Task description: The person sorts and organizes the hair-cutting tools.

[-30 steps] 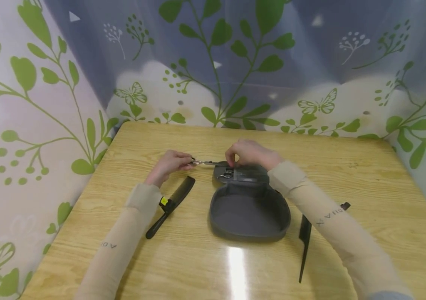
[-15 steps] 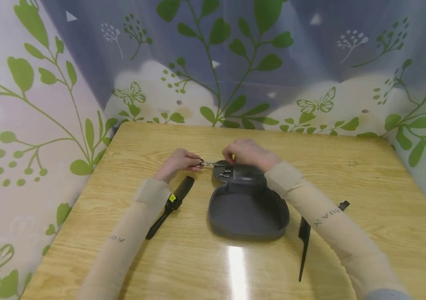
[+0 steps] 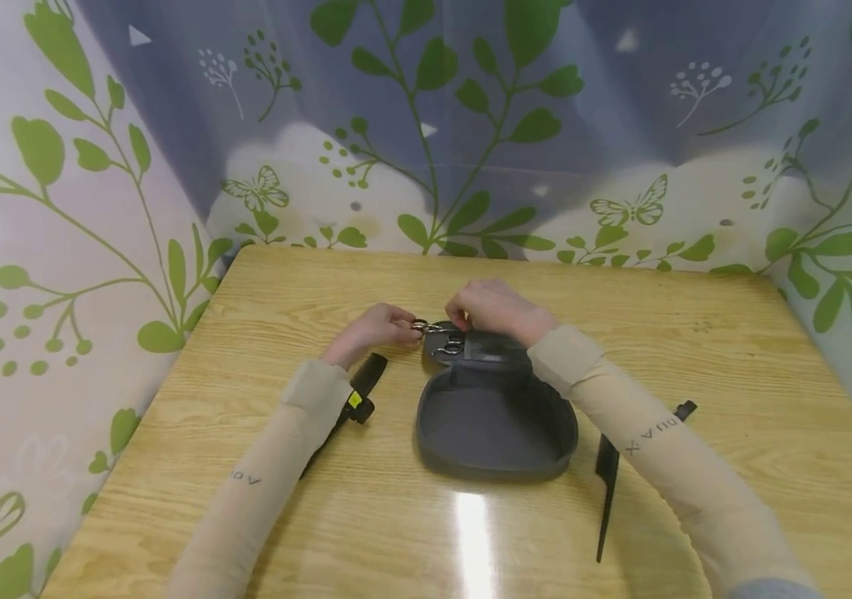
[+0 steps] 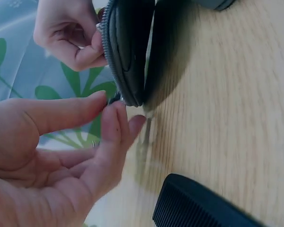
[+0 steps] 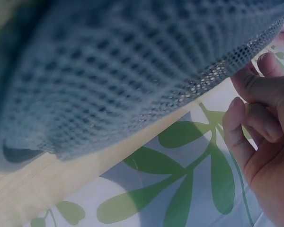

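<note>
Here are the scissors (image 3: pixel 435 327), out over the far left part of the open case's lid (image 3: pixel 432 358), blades pointing right and their tips lost to sight by the other hand. The left hand (image 3: pixel 373 329) has the handles, thumb and fingertips pinched on them, wrist coming in low from the left. And the right hand (image 3: pixel 497 308) arches over the lid's far edge, thumb and forefinger pinching there, the other fingers curled in. Just below the blades, a second pair of scissors (image 3: pixel 453 345) lies on the lid. Nearer the person sits the hollow grey base (image 3: pixel 497 424), its rim up all round. From the left wrist, the lid's zipped edge stands off the wood, dark shadow underneath. Out left, a black comb (image 3: pixel 371 372) slips partly beneath the sleeve (image 3: pixel 314 395); out right, a tail comb (image 3: pixel 609 466) lies close by the other forearm. Wood tabletop (image 3: pixel 733 349) runs between lid and back edge, wider to the right, up to the leaf-print cloth (image 3: pixel 426 125).
</note>
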The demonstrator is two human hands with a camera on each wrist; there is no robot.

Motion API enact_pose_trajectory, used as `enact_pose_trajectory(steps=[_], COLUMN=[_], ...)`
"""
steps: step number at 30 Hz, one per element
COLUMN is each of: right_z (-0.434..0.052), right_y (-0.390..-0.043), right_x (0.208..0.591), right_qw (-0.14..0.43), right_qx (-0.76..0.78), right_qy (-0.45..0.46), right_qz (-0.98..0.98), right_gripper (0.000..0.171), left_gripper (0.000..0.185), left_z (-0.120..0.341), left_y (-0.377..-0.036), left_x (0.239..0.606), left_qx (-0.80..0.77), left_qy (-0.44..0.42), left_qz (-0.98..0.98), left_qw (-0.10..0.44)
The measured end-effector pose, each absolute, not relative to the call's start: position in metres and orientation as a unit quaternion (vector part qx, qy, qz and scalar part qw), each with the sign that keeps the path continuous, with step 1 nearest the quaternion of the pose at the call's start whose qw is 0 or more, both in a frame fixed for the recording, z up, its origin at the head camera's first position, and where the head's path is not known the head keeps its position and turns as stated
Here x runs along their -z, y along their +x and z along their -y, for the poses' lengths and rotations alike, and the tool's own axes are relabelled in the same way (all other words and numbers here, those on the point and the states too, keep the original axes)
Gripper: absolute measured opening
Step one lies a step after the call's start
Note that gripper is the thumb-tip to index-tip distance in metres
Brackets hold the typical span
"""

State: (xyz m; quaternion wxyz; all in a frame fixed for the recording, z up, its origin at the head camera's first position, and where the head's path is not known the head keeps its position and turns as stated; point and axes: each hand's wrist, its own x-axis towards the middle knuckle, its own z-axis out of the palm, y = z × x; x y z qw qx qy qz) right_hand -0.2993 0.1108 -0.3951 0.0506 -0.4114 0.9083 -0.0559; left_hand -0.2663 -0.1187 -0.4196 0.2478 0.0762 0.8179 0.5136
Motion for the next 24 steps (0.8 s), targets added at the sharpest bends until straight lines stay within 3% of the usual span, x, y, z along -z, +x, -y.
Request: enact_pose_trajectory(steps=[11, 24], right_z=[-0.112, -0.112], right_y=[-0.299, -0.299], right_x=[0.395, 0.396], right_qw=[0.045, 0.044], right_qx=[0.060, 0.066], right_qy=[-0.414, -0.411], right_qz=[-0.907, -0.908], right_gripper=[0.041, 0.042], left_gripper=[0.044, 0.040], left_z=[0.110, 0.099], left_y=[-0.266, -0.267], left_x=[0.419, 0.412], left_qx=[-0.457, -0.401], left_qy=[0.089, 0.076], left_qz=[-0.861, -0.891], left_qw=[0.203, 0.197])
